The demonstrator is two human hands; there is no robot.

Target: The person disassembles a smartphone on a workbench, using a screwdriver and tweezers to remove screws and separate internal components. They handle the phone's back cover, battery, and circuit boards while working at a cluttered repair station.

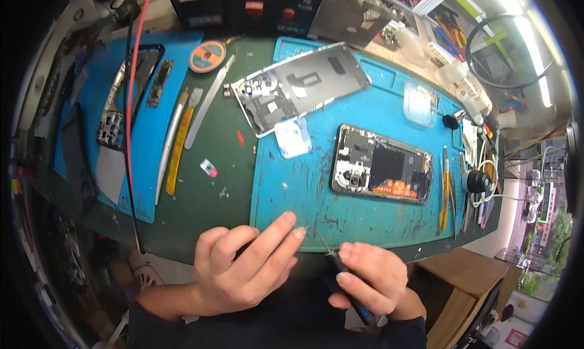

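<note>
My right hand (pixel 371 279) grips a dark pen-like tool (pixel 337 267) with a thin metal tip angled up toward the fingertips of my left hand (pixel 249 264). The left hand's fingers are curled, with something tiny near their tips that I cannot make out. Beyond my hands, an opened phone (pixel 381 165) lies on the blue silicone mat (pixel 286 197). Above and left of it, a detached back panel (pixel 304 81) lies tilted on the mat's edge, with a small pale packet (pixel 293 138) at its lower edge.
Tweezers (pixel 208 102), a yellow knife (pixel 179 154) and a spool (pixel 208 55) lie on the green mat at left, near another blue mat (pixel 146 203) with a phone frame (pixel 112 124). Black equipment (pixel 243 8) lines the back; tools, cables (pixel 486 184) and a clear box (pixel 420 105) are at right.
</note>
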